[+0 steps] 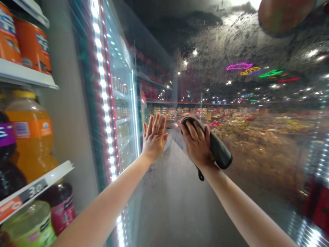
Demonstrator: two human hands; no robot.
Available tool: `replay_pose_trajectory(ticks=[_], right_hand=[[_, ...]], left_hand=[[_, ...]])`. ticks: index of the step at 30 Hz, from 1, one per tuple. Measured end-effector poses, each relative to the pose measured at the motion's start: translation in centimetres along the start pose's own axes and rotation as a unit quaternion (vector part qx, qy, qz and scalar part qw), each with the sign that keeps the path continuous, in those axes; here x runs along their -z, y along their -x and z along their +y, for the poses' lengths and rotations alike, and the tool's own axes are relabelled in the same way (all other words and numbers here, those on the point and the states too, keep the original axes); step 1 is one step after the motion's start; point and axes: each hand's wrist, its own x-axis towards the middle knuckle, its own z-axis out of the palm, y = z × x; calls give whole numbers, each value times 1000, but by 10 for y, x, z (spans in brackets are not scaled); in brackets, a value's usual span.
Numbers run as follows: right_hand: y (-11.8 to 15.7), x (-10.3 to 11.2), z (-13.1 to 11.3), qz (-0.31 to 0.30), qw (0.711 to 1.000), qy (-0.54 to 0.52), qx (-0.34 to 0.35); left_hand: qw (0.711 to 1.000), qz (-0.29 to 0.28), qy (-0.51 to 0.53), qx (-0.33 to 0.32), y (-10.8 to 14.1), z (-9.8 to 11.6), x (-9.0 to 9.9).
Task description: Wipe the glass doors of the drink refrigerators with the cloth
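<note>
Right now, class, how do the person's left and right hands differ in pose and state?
The left hand holds nothing visible, while the right hand holds a dark oblong tool. The left hand points nearly straight up; the right hand slants leftward in view. Both hands show their backs.

Bare, slender L grip (154, 139), a human hand w/ 4 slim fingers + thumb in view; fingers taper twd rounded tips, knuckles faintly marked. Nails too small/blurred to tell. Narrow wrist, then bare, smooth, long L forearm (110, 197), widening gradually twd elbow end. Bare R grip (197, 145), also a human hand, approx. same build: slim digits, fairly narrow back. R forearm (244, 202) likewise bare, smooth-surfaced, thin at wrist & fuller further up; outlines sl. soft w/ blur.
</note>
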Motion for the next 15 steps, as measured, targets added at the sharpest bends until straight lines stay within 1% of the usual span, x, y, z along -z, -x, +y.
replay_pose_trajectory(ticks=[2, 3, 5, 7, 9, 11, 13, 15], right_hand=[[-14, -1, -3, -27, 999, -8, 37], [-24, 0, -1, -31, 999, -6, 44], [-44, 6, 13, -23, 999, 6, 31], [-52, 14, 33, 8, 1000, 21, -16], [-43, 22, 50, 57, 995, 35, -77], [-20, 25, 57, 94, 987, 51, -123], [7, 24, 52, 88, 985, 64, -131], [25, 20, 42, 42, 992, 62, -97]], left_hand=[[1000, 1, -1, 7, -2, 0, 0], [1000, 1, -1, 9, -2, 1, 0], [1000, -1, 1, 12, -3, 2, 1], [1000, 0, 5, 13, -4, 3, 1], [1000, 3, 9, 13, -4, 4, 2], [1000, 5, 13, 14, -5, 5, 1], [1000, 5, 16, 16, -5, 4, 0], [1000, 4, 19, 18, -7, 3, -2]])
